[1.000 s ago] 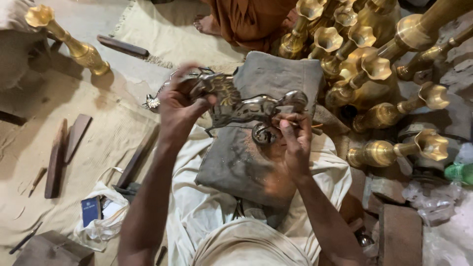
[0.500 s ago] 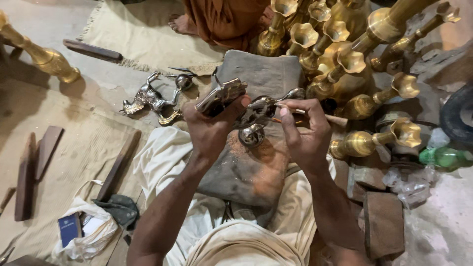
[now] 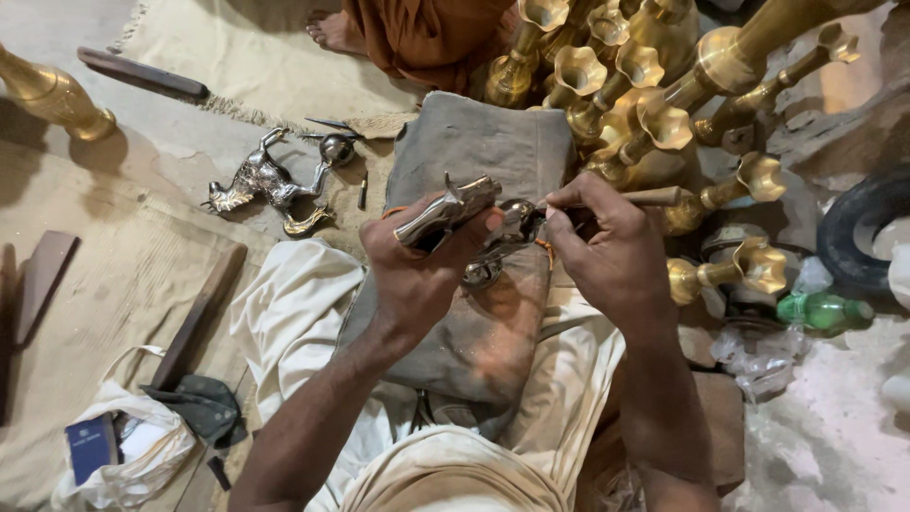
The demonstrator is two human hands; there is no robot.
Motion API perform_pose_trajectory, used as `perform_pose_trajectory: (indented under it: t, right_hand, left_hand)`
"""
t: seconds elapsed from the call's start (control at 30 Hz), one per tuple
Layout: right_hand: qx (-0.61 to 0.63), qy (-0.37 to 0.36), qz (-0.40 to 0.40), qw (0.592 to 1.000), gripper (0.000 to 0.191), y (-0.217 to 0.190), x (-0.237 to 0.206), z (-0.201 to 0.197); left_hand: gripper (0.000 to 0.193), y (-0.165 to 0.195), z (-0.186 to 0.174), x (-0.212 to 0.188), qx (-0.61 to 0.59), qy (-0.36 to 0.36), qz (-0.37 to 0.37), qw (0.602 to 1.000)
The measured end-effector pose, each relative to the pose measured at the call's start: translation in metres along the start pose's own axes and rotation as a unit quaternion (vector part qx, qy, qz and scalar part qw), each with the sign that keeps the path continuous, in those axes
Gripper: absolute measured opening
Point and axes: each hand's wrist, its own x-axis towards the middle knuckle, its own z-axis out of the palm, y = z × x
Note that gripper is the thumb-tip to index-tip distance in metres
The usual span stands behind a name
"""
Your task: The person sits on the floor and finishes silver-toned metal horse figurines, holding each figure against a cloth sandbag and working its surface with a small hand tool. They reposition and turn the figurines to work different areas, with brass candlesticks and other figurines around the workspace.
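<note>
Metal figurine (image 3: 450, 210) now raised higher in both hands, closer together.

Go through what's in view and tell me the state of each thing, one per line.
left hand: gripping the metal figurine, raised above the grey cushion
right hand: holding a wooden-handled tool against the figurine
second figurine: lying on the floor, untouched
brass lamps: lying clustered on their sides
green bottle: lying down
white bag: open, slumped
</note>
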Motion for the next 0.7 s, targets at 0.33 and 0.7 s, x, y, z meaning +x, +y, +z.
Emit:
perform_pose_trajectory:
  t: [0.33,0.7]
  right_hand:
    - [-0.038,0.006,0.058,0.998,0.013,-0.01,0.018,0.001]
    - [0.0,-0.008,-0.008,1.0,0.015,-0.002,0.018,0.003]
  left_hand:
    - [0.021,-0.002,-0.001,0.006,-0.022,0.008,0.028,0.999]
    - [0.02,-0.006,-0.003,0.005,-0.033,0.026,-0.015,0.999]
